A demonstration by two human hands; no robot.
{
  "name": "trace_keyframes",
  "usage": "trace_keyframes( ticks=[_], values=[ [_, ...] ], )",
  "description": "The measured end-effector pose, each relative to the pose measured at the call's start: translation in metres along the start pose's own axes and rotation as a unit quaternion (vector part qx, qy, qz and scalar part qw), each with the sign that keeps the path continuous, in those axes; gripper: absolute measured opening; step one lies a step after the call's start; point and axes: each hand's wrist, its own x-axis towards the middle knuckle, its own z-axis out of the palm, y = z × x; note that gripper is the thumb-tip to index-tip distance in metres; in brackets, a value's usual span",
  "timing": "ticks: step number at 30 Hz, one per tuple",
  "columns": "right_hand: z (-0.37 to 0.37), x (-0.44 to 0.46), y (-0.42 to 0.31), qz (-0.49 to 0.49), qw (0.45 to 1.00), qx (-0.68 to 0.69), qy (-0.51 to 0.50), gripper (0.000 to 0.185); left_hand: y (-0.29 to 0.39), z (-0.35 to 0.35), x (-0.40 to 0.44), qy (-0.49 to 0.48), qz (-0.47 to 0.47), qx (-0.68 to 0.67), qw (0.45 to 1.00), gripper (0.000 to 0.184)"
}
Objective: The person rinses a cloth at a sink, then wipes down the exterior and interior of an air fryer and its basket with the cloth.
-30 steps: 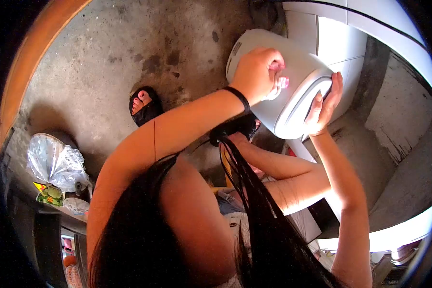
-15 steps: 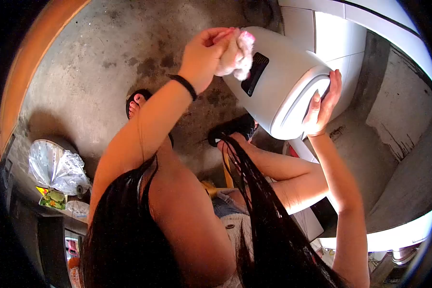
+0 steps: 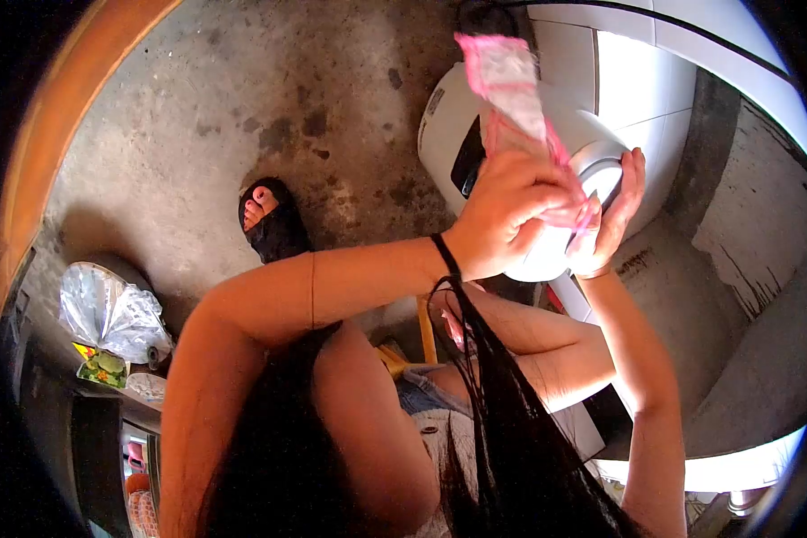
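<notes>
A white, rounded appliance [image 3: 439, 134] with a dark panel [image 3: 469, 154] on its side lies tilted in front of me; its kind is unclear. My left hand [image 3: 520, 202], a black band at its wrist, is closed on a white cloth [image 3: 504, 76] with pink edges. The cloth's free end sticks up across the appliance and hides part of it. My right hand [image 3: 611, 215] holds the appliance's round end, its fingers along the rim. The cloth's lower edge is close to my right thumb; whether they touch, I cannot tell.
The stained concrete floor [image 3: 359, 117] spreads ahead, with my sandalled foot [image 3: 273, 220] on it. Clear plastic bags [image 3: 117, 314] and a green packet [image 3: 104, 368] are at the left. White tiles [image 3: 565, 54] and a grey concrete recess [image 3: 735, 269] stand at the right.
My left hand has moved right and down with the cloth, from beyond the dark panel to beside my right hand. The cloth, bunched before, now hangs out longer. My right hand has barely shifted.
</notes>
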Motion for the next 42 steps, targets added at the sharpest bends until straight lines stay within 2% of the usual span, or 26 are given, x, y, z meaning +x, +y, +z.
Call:
trace_keyframes(
  ticks=[1,4,5,8,9,11,12,14,15,17,20,22,26,28,29,30,35,36,38,40,42],
  values=[
    [-0.001,0.001,0.001,-0.005,1.000,0.004,0.000,0.059,-0.003,-0.001,0.003,-0.043,-0.013,0.047,0.998,0.032],
    [-0.001,-0.005,0.006,-0.007,1.000,0.016,0.000,0.059,-0.004,0.012,0.017,-0.035,0.022,0.160,0.986,0.029],
    [0.001,-0.006,0.008,-0.003,1.000,0.021,0.002,0.060,-0.003,0.007,0.021,-0.106,0.008,0.179,0.978,0.031],
    [0.001,-0.005,0.008,-0.002,1.000,0.023,0.000,0.060,-0.024,0.007,0.040,-0.137,-0.014,0.177,0.974,0.037],
    [0.002,-0.005,0.005,0.004,1.000,0.023,0.002,0.060,-0.038,0.006,0.051,-0.150,-0.044,0.168,0.973,0.043],
    [0.000,-0.004,0.003,0.010,1.000,0.023,-0.001,0.061,-0.078,0.006,0.072,-0.221,-0.034,0.182,0.957,0.044],
    [0.000,-0.003,0.003,0.009,1.000,0.025,-0.002,0.061,-0.109,0.013,0.084,-0.283,0.059,0.239,0.927,0.044],
    [0.000,-0.004,0.003,0.011,1.000,0.029,-0.004,0.061,-0.088,0.005,0.118,-0.456,-0.072,0.261,0.848,0.045],
    [0.000,-0.004,0.003,0.013,0.999,0.030,-0.005,0.061,-0.082,0.002,0.125,-0.453,-0.136,0.256,0.843,0.046],
    [0.000,-0.004,0.003,0.011,0.999,0.030,-0.003,0.062,-0.076,-0.012,0.126,-0.438,-0.175,0.173,0.865,0.049],
    [0.001,-0.007,0.003,0.009,0.999,0.032,-0.001,0.062,-0.146,-0.012,0.096,-0.356,-0.121,0.102,0.921,0.049],
    [0.003,-0.006,0.003,0.010,0.999,0.042,0.000,0.062,-0.141,-0.035,0.067,-0.307,-0.039,0.181,0.934,0.047],
    [0.003,-0.004,0.002,-0.005,1.000,0.028,-0.013,0.062,-0.102,-0.043,-0.024,-0.191,-0.115,0.123,0.967,0.054],
    [0.003,-0.004,0.003,-0.014,0.999,0.022,-0.020,0.060,-0.098,-0.036,-0.068,-0.171,-0.143,0.076,0.972,0.062],
    [0.003,-0.003,0.003,-0.015,0.999,0.016,-0.024,0.059,-0.076,-0.042,-0.065,-0.219,-0.250,0.068,0.941,0.071],
    [0.005,-0.003,0.002,-0.019,0.999,0.025,-0.021,0.059,-0.062,-0.046,-0.059,-0.225,-0.270,0.044,0.935,0.082],
    [0.005,-0.005,0.003,-0.012,0.999,0.014,-0.029,0.059,-0.093,-0.034,-0.043,-0.180,-0.187,0.119,0.958,0.080],
    [0.005,-0.006,0.005,-0.014,0.999,0.018,-0.027,0.059,-0.111,-0.020,-0.034,-0.140,-0.173,0.142,0.965,0.076],
    [0.007,-0.006,0.008,-0.021,0.999,0.027,-0.024,0.059,-0.122,-0.022,0.010,-0.215,-0.102,0.185,0.953,0.074],
    [0.004,-0.005,0.006,-0.030,0.999,-0.003,-0.033,0.058,-0.113,-0.023,0.028,-0.184,-0.168,0.129,0.960,0.072],
    [0.005,-0.006,0.006,-0.029,0.999,-0.001,-0.028,0.058,-0.109,-0.024,0.024,-0.181,-0.171,0.126,0.960,0.075]
  ],
)
